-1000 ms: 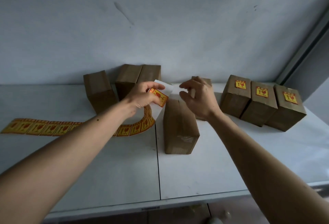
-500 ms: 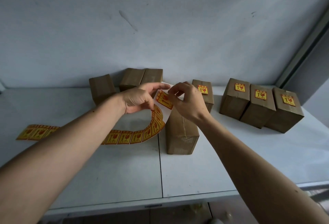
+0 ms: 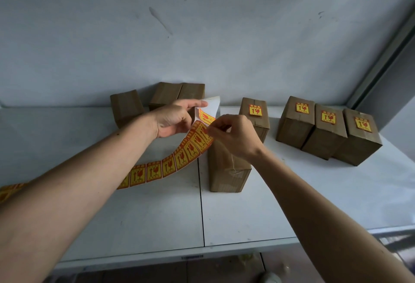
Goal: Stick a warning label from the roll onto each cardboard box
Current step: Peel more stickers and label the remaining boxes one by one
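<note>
A strip of yellow-and-red warning labels (image 3: 170,166) runs from the left edge of the white table up to my hands. My left hand (image 3: 174,119) holds the strip's raised end with its white backing (image 3: 212,105). My right hand (image 3: 233,135) pinches the end label (image 3: 205,117), which is partly lifted off the backing. An unlabelled cardboard box (image 3: 226,170) lies just below my right hand. Several labelled boxes stand to the right, the nearest labelled box (image 3: 256,114) behind my right hand, the others in a labelled group (image 3: 325,125).
Three unlabelled boxes stand against the back wall: a single one (image 3: 125,106) and a pair (image 3: 177,91). The white table (image 3: 314,193) has a seam down its middle and a front edge near me. A grey wall rises behind; a metal frame post (image 3: 386,58) slants at right.
The right hand came back from the labelled box to the strip's end and now pinches the end label. The left hand has raised the strip's end slightly.
</note>
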Action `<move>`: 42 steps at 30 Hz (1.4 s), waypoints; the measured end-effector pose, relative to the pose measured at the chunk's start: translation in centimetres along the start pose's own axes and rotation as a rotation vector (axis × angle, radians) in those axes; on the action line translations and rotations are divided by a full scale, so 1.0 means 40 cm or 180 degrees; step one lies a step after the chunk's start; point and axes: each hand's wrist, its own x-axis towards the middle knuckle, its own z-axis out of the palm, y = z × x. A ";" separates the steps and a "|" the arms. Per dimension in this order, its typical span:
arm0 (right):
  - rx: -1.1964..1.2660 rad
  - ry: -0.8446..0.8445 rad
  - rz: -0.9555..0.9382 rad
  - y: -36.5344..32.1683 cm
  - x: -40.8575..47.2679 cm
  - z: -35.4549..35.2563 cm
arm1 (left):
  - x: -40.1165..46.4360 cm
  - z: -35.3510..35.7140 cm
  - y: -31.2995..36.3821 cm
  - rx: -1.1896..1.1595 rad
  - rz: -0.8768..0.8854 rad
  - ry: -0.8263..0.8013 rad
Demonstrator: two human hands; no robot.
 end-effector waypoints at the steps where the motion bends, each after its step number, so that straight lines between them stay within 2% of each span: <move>1: 0.0121 0.0070 0.0030 0.006 -0.005 0.001 | 0.001 0.001 -0.002 -0.0057 -0.0005 0.0066; 8: 0.0780 0.0634 0.0312 0.041 -0.037 -0.016 | 0.019 0.002 -0.030 0.0137 -0.0059 0.0507; 14: 0.1305 0.0746 0.1678 0.064 -0.042 -0.047 | 0.021 0.019 -0.051 0.0987 -0.0125 0.0615; 18: 0.1626 0.0630 0.2094 0.073 -0.053 -0.060 | 0.035 0.059 -0.067 0.1366 0.0047 0.0994; 25: 0.1513 0.0511 0.2344 0.085 -0.046 -0.049 | 0.052 0.096 -0.108 0.1891 0.0279 0.1614; 42: 0.0530 0.0607 0.2084 0.103 -0.032 -0.034 | 0.065 0.135 -0.116 0.2502 0.0391 0.1768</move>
